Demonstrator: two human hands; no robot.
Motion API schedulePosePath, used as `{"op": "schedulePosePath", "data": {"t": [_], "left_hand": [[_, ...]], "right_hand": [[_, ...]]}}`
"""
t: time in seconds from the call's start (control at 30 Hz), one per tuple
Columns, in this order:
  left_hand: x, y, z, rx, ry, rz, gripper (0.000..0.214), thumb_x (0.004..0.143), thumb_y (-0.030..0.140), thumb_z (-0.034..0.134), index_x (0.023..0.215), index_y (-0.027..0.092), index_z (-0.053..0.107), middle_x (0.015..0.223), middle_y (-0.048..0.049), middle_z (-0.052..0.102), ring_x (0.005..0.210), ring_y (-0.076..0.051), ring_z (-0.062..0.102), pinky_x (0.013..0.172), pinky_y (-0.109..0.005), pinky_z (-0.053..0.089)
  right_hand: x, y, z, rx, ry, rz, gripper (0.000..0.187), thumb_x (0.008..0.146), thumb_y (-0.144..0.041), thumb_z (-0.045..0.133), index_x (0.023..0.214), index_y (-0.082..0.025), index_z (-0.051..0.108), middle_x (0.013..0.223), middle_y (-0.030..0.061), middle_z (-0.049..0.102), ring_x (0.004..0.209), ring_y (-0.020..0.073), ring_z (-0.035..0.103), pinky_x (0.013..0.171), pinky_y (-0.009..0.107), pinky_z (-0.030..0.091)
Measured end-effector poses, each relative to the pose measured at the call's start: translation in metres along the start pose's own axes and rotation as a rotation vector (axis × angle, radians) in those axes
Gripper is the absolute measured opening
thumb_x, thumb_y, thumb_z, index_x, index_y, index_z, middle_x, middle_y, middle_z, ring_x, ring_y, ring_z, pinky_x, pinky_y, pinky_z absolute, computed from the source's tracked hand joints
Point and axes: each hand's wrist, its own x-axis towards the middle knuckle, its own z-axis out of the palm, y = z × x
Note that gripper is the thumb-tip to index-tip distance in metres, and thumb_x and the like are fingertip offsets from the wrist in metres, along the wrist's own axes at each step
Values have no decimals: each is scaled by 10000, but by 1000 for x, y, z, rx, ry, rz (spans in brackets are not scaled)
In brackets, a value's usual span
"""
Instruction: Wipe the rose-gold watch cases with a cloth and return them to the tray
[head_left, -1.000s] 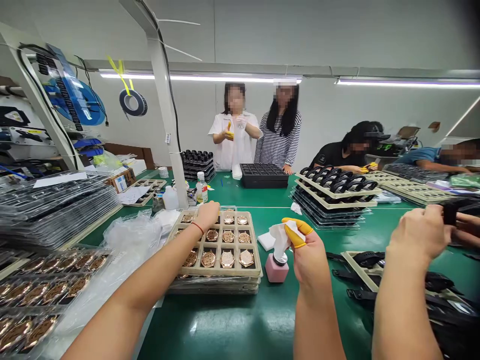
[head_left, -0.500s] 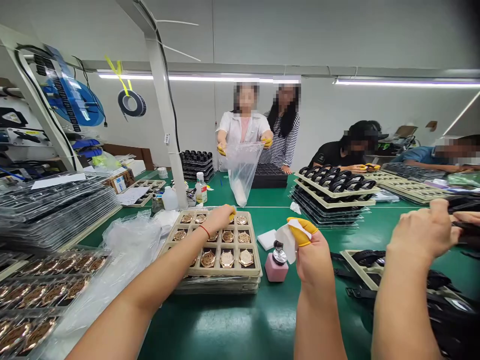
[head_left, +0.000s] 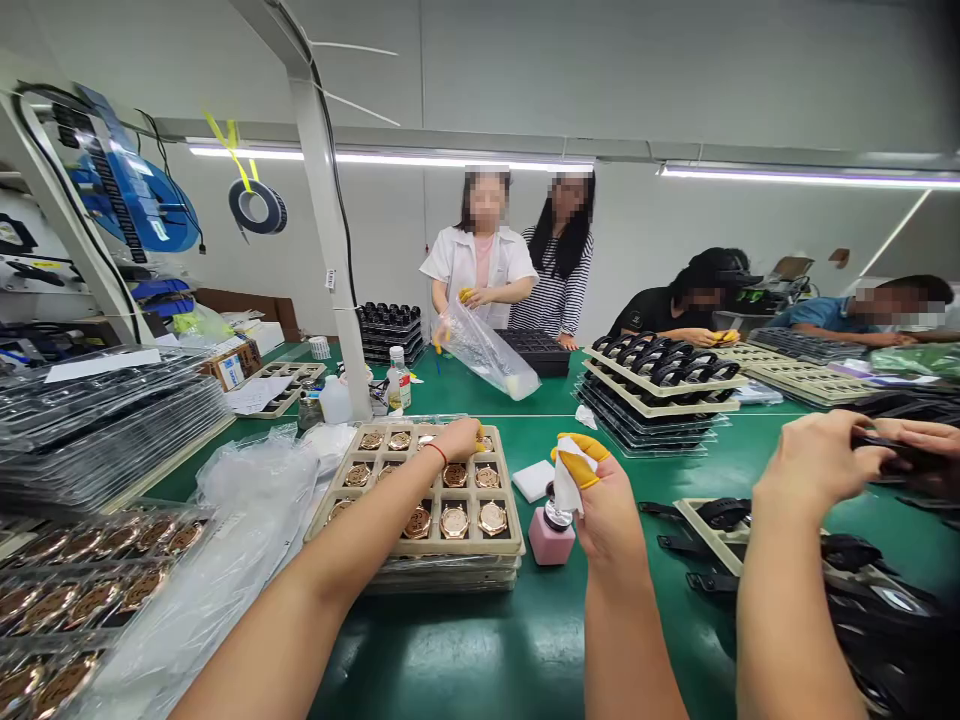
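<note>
My left hand (head_left: 459, 440) reaches over the tray (head_left: 431, 546) of rose-gold watch cases, its yellow-covered fingertips bent down at the back row beside the far-right watch case (head_left: 487, 443). Those fingers are closed together; whatever they may hold is hidden. In my right hand (head_left: 609, 500), raised right of the tray, a folded white wipe (head_left: 568, 492) is pinched between fingers in yellow finger cots. Just behind and below the wipe stands a pink bottle (head_left: 552, 540) with a metal top. A white pad (head_left: 533, 481) lies near it on the green table.
Clear plastic bags (head_left: 251, 490) and more trayed watch cases (head_left: 97, 600) lie left. A co-worker's arm (head_left: 795, 560) crosses at right above black watches (head_left: 727, 513). Stacked trays of black watches (head_left: 660, 400) stand behind. Across the table a person (head_left: 480, 262) handles a clear bag (head_left: 487, 350).
My left hand has shifted right along the tray's back row. My right hand has moved slightly left, bringing the wipe over the bottle's top in view. The person opposite has lowered the bag sideways.
</note>
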Motion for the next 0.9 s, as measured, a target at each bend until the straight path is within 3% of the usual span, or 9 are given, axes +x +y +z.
{"op": "schedulePosePath", "data": {"t": [0.1,0.23,0.33,0.43,0.53,0.67,0.77,0.83,0.9], "left_hand": [[0,5,1,-11,29,17,297,907,304,562,1158,145,560,1180,-95,574,1024,-220,587,866,-427,509],[3,8,-10,-75,18,42,264,905,299,566,1120,145,579,1127,-83,599,975,-202,604,837,-403,522],[-9,8,-22,-154,84,40,237,900,296,572,1074,136,591,1088,-74,607,940,-192,607,815,-390,522],[-43,15,-26,-254,237,61,171,899,263,556,992,124,593,1050,-75,606,949,-197,587,841,-378,488],[-96,28,-18,-374,325,142,150,934,263,461,964,159,565,948,-50,621,860,-171,579,786,-293,471],[-158,35,3,-634,415,196,216,963,303,367,1012,165,526,932,-59,606,810,-161,557,717,-260,459],[-179,28,7,-915,364,245,254,942,358,426,1070,168,533,783,-19,591,715,-153,542,648,-244,443],[-183,24,4,-960,302,278,258,926,360,462,1072,172,560,758,-12,601,673,-146,537,623,-237,437],[-184,22,1,-905,320,320,239,918,339,478,1050,178,594,808,-30,632,692,-153,555,645,-245,446]], "right_hand": [[-3,-1,3,67,2,57,372,550,-367,841,811,-184,650,620,-24,612,445,78,482,403,204,379],[0,-2,-6,47,25,-9,343,584,-359,836,830,-183,674,627,-26,600,495,74,490,431,181,376],[5,2,-10,-11,47,-54,333,594,-355,830,843,-185,689,660,-14,622,531,90,513,461,196,399],[6,13,-2,-81,16,-58,324,596,-366,820,835,-183,700,728,16,668,588,132,563,510,239,443],[-1,28,16,-166,-159,-46,266,622,-333,801,828,-196,704,815,38,694,712,182,615,621,285,494],[-18,42,35,-217,-379,23,381,677,-270,764,1046,-249,672,968,41,694,858,211,633,781,337,505],[-30,47,43,-292,-524,30,315,757,-282,700,1071,-264,681,1006,47,686,891,218,628,826,354,491],[-36,51,47,-367,-505,-80,222,790,-290,672,1007,-261,708,1010,52,679,927,227,613,847,354,475],[-40,57,52,-393,-427,-197,154,820,-307,642,943,-257,720,987,54,675,938,228,599,843,344,465]]}}
